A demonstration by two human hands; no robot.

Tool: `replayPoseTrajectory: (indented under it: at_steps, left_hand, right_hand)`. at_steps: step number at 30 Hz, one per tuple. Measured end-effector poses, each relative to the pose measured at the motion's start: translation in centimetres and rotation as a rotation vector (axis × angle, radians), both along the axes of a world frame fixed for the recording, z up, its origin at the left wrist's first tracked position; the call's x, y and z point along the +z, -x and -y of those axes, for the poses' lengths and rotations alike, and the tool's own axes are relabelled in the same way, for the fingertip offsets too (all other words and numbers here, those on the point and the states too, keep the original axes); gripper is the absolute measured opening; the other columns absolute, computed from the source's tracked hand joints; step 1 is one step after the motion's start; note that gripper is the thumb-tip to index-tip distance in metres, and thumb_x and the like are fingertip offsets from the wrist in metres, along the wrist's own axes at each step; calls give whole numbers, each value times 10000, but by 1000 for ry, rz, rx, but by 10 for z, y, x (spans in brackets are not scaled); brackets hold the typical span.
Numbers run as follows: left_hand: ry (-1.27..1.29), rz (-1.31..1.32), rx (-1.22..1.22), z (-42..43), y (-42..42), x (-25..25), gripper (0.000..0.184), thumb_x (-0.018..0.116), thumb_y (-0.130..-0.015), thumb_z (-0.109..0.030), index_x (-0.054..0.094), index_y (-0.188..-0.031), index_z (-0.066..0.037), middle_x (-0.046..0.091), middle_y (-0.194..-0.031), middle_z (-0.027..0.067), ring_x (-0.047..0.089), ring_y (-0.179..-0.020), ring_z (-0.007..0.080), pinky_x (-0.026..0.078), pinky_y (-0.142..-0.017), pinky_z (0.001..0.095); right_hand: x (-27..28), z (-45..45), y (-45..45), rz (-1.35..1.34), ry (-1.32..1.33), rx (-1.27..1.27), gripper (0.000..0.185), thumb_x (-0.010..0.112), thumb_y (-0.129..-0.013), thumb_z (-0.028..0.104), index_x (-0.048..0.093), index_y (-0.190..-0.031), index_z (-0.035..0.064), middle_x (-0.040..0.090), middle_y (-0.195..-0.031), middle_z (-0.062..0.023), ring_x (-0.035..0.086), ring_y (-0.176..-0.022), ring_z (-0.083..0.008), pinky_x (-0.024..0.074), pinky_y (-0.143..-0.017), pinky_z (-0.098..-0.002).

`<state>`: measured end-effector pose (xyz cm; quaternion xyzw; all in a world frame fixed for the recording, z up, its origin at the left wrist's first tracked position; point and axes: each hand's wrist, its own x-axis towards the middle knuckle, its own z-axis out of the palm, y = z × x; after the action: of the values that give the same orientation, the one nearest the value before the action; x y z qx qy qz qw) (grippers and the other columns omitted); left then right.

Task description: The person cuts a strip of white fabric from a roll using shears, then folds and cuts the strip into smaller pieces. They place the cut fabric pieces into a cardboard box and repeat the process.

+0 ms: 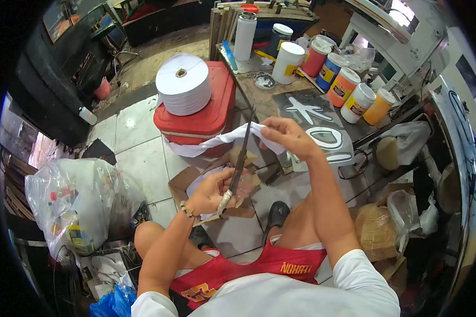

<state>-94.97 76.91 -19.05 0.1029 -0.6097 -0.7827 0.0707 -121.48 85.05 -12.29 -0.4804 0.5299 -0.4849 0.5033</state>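
My left hand [212, 191] is closed around the pale, wrapped-looking handle of a long dark-bladed tool [241, 158]. The tool points up and away; whether it is a knife or scissors I cannot tell. My right hand [291, 136] pinches the end of a white cloth strip [217, 141]. From there the strip passes the blade and sags leftward along the front of a red cooler [222, 100]. On the cooler's lid sits a big white roll [182, 84] with a hollow core.
An open cardboard box [182, 182] with white material stands between my legs. Paint jars [330, 70], a white bottle [245, 37] and a lettered black sheet [312, 119] lie on the right-hand table. A stuffed clear plastic bag [82, 195] sits at left.
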Motion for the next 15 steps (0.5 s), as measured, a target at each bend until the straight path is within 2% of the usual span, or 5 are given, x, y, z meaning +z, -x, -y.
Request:
replayPoseTrajectory:
  at_steps: [2,5,7,10,15]
  left_hand:
    - [-18,-1,1,-3,0,4,805,820,-740,-83,409,-1427,-1,680,-1101,141,675,-988,190,543,-850,293]
    - [-53,-39,-17,-3,-1,7,809,823,-751,-109,402,-1432,-2,681,-1094,148,676,-989,196,541,-849,298]
    - [-143,-40,-53,-2,-2,5,786,805,-789,-165,390,-1433,12,682,-1081,160,683,-980,212,544,-857,318]
    - [-87,-59,-64,-8,-4,15,605,714,-860,-100,435,-1386,5,645,-1165,200,655,-1020,218,557,-836,314]
    - [-157,-82,-116,-13,-5,23,765,790,-782,-79,379,-1420,16,620,-1236,198,647,-1060,220,532,-907,322]
  right_hand:
    - [2,1,-5,-114,-69,-21,296,697,-919,347,661,-916,53,613,-810,21,556,-755,-53,435,-693,-220]
    - [5,2,-12,-5,64,-17,276,694,-922,329,652,-941,57,616,-830,25,566,-784,-53,449,-710,-227]
    - [-5,6,-16,77,170,-34,284,677,-934,303,656,-1060,49,645,-959,1,572,-807,-60,474,-750,-242]
    - [1,5,-25,377,225,79,461,629,-957,228,526,-1350,8,602,-1257,-85,627,-942,-107,518,-856,-273]
    - [-2,3,-38,563,230,185,451,614,-970,232,530,-1346,-4,619,-1229,-73,626,-968,-115,518,-856,-278]
